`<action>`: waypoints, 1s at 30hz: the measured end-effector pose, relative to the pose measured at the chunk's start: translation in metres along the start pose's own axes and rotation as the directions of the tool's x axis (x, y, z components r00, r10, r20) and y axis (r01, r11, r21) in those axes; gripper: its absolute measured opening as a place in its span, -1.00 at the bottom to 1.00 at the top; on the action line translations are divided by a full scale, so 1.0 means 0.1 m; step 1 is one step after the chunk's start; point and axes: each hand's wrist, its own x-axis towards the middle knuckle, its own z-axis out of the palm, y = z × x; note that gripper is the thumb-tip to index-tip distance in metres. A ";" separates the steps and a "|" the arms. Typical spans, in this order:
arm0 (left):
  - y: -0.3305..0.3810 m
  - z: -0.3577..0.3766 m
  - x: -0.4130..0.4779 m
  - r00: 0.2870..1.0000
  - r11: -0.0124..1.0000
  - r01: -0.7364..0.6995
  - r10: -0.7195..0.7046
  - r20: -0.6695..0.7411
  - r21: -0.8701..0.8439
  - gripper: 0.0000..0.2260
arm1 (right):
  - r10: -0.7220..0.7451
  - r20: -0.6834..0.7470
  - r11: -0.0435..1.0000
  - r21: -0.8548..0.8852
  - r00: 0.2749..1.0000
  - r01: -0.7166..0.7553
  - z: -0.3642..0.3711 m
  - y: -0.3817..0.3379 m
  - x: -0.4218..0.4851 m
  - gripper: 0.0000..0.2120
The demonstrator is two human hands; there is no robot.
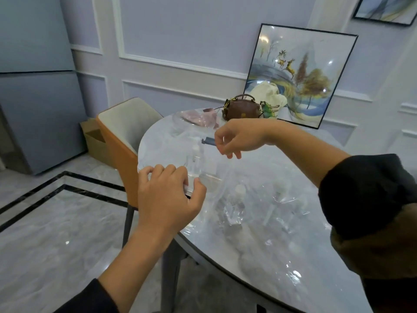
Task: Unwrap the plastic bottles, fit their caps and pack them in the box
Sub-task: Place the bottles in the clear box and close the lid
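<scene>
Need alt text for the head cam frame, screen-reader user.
The left hand grips clear plastic wrap beside a clear bottle at the edge of a round marble table, while the raised right hand appears to pinch it higher up. More bagged bottles and white caps lie nearer; a brown handbag and framed painting sit behind.

The wrapped bottles (234, 206) lie at worktop (155, 145) centre. The handbag (242, 107) sits at the far edge, framed picture (300, 75) behind it. The chair (119, 132) stands left, cardboard box (94, 138) on the floor beyond.
</scene>
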 end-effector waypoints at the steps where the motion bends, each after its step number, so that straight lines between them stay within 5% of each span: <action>1: 0.02 0.00 -0.01 1.000 1.000 0.008 -0.008 -0.001 0.011 -0.66 | -0.042 0.039 0.998 -0.038 0.998 0.043 0.02 0.01 -0.13 -0.94; 10: 0.11 0.03 -0.02 0.999 0.997 0.036 -0.036 0.000 0.065 -0.64 | -0.049 0.190 0.954 -0.282 0.981 0.102 0.38 0.17 -0.52 -0.66; 15: 0.10 0.04 -0.02 1.000 0.998 0.023 -0.023 -0.013 0.054 -0.64 | -0.098 0.106 0.928 -0.350 0.989 0.130 0.49 0.20 -0.49 -0.84; 25: 0.09 0.09 -0.03 1.000 0.996 0.017 -0.016 -0.016 0.084 -0.66 | -0.174 -0.181 0.983 0.021 0.968 0.181 -0.57 0.18 -1.00 -0.88; 30: 0.11 0.08 -0.03 1.000 0.994 0.017 -0.016 -0.009 0.110 -0.65 | -0.093 -0.355 0.961 0.211 0.930 0.176 -0.68 -0.03 -0.72 -0.82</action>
